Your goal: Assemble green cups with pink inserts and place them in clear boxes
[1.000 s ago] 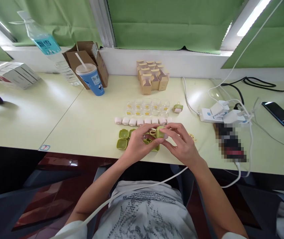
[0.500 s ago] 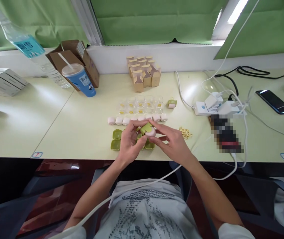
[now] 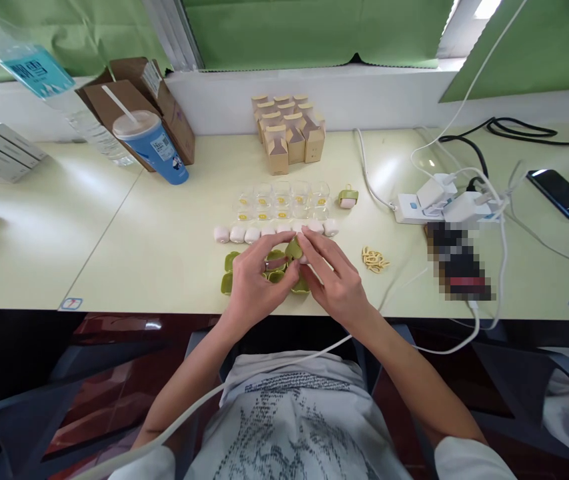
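My left hand (image 3: 259, 277) and my right hand (image 3: 335, 280) meet over the table, both closed on a small green shell (image 3: 293, 249) with a pinkish-white rounded piece partly inside it. Fingers cover most of that piece. Under and beside my left hand sit several more green shells (image 3: 227, 283). Just beyond my fingers runs a row of pinkish-white rounded pieces (image 3: 237, 234), partly hidden by my hands. Behind the row stand clear plastic covers (image 3: 282, 200) with yellow marks. To their right is a joined green-and-white piece (image 3: 348, 198). A pile of small yellowish pieces (image 3: 375, 260) lies right of my right hand.
Small cardboard boxes (image 3: 289, 140) stand by the wall. A blue cup (image 3: 157, 150), a brown carton (image 3: 179, 127) and a tilted water bottle (image 3: 39, 70) are at left. On the right lie a power strip (image 3: 409, 209), cables and a phone (image 3: 567, 193).
The held green shell has been turned, so its green outside faces up and less of the pinkish-white piece shows. My right fingers now press closer around it. The camera view has shifted slightly.
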The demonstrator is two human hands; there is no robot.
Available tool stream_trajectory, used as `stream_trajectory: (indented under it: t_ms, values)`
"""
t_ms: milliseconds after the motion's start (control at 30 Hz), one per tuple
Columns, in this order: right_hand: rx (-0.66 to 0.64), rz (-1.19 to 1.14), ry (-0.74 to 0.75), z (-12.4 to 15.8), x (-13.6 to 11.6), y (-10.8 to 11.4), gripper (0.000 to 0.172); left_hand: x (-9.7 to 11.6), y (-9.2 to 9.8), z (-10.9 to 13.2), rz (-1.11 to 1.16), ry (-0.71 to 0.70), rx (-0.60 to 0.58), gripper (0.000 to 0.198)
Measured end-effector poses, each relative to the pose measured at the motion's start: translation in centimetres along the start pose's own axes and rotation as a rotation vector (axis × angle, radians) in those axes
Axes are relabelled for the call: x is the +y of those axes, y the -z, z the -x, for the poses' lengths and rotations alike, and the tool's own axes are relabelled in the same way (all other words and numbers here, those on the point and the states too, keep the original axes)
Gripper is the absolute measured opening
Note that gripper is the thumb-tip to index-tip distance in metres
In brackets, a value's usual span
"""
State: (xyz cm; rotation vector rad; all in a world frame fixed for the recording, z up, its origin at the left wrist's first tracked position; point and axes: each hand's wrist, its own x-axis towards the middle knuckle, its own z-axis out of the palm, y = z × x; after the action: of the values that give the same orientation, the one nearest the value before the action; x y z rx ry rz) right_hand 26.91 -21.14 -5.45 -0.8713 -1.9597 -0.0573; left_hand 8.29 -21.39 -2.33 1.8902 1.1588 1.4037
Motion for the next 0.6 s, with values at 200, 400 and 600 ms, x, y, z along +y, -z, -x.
stream_trajectory:
  t_ms: [200,400,600]
  values:
    - [0.033,0.025,0.130,-0.1,-0.1,0.0,0.098,0.3,0.5,-0.2,-0.134,-0.099,-0.011,0.035]
    - [0.052,0.046,0.149,0.0,-0.6,0.0,0.099,0.1,0.8,-0.2,-0.403,-0.345,-0.009,0.037]
    - [0.041,0.071,0.109,-0.2,-0.9,0.5,0.088,-0.8,2.1,-0.8,-0.346,-0.331,-0.164,0.037]
